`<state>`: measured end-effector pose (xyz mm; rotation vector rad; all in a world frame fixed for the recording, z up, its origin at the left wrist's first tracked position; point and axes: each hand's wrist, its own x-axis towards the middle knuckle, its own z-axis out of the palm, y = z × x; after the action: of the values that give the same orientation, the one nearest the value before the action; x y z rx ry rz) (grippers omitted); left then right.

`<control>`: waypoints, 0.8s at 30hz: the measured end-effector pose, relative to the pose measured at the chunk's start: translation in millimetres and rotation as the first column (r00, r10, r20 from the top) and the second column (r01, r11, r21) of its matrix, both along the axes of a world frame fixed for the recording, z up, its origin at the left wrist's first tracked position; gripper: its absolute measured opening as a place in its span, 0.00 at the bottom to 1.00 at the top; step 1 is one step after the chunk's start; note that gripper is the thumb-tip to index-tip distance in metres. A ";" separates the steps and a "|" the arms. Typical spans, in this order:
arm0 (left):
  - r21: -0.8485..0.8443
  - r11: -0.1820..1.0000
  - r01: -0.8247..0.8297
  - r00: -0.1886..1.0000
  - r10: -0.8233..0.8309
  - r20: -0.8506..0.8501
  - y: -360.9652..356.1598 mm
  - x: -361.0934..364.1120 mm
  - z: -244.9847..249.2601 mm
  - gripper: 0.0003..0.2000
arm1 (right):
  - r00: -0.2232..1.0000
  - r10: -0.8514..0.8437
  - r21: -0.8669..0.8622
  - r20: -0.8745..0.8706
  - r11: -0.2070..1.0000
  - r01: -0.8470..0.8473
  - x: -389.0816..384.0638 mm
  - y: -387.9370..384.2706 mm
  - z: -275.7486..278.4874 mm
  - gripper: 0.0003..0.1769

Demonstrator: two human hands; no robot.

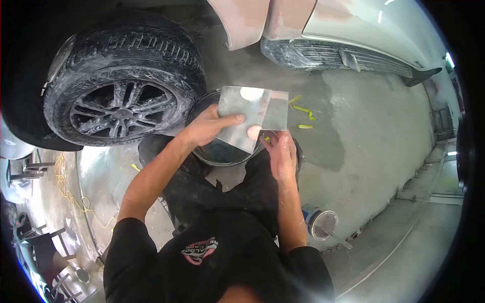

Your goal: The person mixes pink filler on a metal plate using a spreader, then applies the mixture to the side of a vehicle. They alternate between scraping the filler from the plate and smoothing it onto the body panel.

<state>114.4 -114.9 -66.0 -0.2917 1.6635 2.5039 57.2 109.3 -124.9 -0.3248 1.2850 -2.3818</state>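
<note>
Head view shows first the big dusty wheel (pixel 121 108) and the car bumper (pixel 343 55) over a concrete floor. Smaller, in front of the person, is a black bucket (pixel 222 154), and the grey sheet (pixel 252 111) is held tilted just above it. I judge this sheet thin, light and rather stiff. Its shiny face may be slippery, so the edges are the best place to hold. The left hand (pixel 204 127) is clamped on its left edge, thumb on top. The right hand (pixel 282 154) pinches the lower corner. A small tin (pixel 322 223) stands near the right elbow.
</note>
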 end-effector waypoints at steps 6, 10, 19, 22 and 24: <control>0.001 0.999 -0.045 0.999 0.045 -0.008 -1.3 -7.9 -23.7 0.20 | 0.975 -0.127 -0.113 0.181 0.982 0.149 -20.7 -34.4 28.3 0.21; 0.271 0.883 -0.383 0.924 0.372 0.093 -14.6 -8.6 -37.4 0.18 | 0.958 -0.279 0.040 -0.070 0.959 0.282 -36.7 -21.6 17.2 0.14; 0.276 0.828 -0.488 0.848 0.525 -0.076 0.3 -23.3 -37.6 0.12 | 0.524 0.385 0.631 -0.760 0.631 0.451 -24.2 -42.0 35.6 0.30; 0.441 0.780 -0.443 0.837 0.537 -0.109 -1.1 -28.6 -22.8 0.11 | 0.431 0.742 0.834 -0.514 0.316 0.452 -34.7 -16.3 14.1 0.31; 0.396 0.792 -0.464 0.841 0.535 -0.084 -3.6 -32.3 -15.9 0.12 | 0.560 0.568 0.797 -0.604 0.404 0.449 -37.2 1.8 13.2 0.32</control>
<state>82.1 -118.5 -81.8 -0.5267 1.2514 3.2685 20.0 111.2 -111.7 -1.1977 2.7090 -0.8660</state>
